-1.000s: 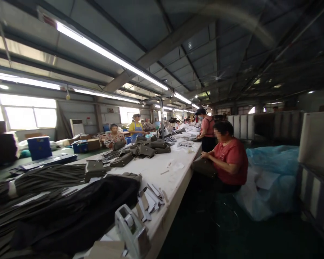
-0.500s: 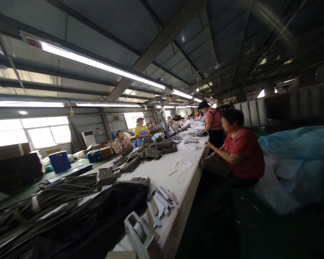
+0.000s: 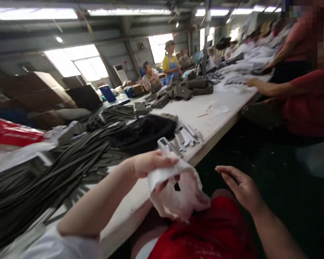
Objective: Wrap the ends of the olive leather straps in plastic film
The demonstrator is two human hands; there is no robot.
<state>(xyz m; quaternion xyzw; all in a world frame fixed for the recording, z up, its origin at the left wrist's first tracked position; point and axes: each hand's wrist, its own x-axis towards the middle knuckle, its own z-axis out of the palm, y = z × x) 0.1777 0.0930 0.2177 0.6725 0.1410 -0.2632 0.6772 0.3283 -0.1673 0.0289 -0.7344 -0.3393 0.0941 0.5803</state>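
My left hand (image 3: 151, 163) is closed on a thin white plastic bag (image 3: 178, 194), which hangs down over my red lap (image 3: 205, 233) just past the edge of the long white table (image 3: 194, 111). My right hand (image 3: 240, 185) hovers a little to the right of the bag, fingers apart and holding nothing. Several grey card pieces (image 3: 186, 136) lie on the table just beyond the bag.
Bundles of dark straps (image 3: 56, 154) and a black cloth heap (image 3: 143, 131) cover the table to my left. Grey bags (image 3: 189, 90) are piled farther along. A person in red (image 3: 307, 97) sits close on my right; other workers stand beyond.
The view has swung down from the ceiling and hall to my lap. Both my hands have come into sight, the left one gripping the white plastic bag.
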